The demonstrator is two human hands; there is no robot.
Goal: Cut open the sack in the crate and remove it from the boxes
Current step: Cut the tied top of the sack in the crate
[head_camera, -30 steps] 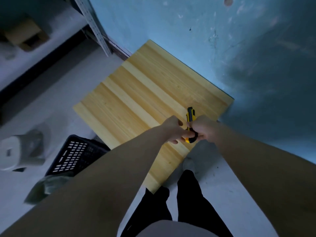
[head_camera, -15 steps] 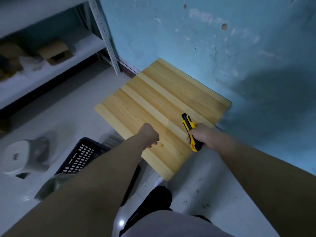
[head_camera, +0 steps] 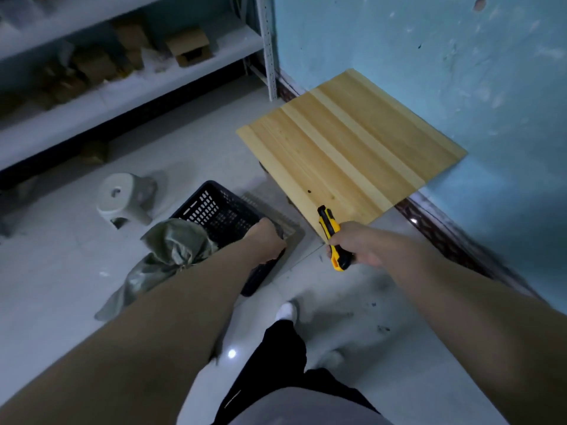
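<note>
Sack (head_camera: 167, 256), grey-green, hangs over the near left rim of the black crate (head_camera: 221, 211) on the floor. Right hand (head_camera: 357, 245) is clamped around a yellow knife (head_camera: 333, 237) beside the wooden table (head_camera: 346, 142). Left hand (head_camera: 267, 240) reaches down at the crate; its grip cannot be determined.

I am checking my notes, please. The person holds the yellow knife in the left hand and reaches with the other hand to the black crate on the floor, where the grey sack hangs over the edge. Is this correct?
Not quite. The head view shows the yellow knife in the right hand, not the left. The left hand reaches to the black crate, where the grey sack hangs over the edge.
</note>
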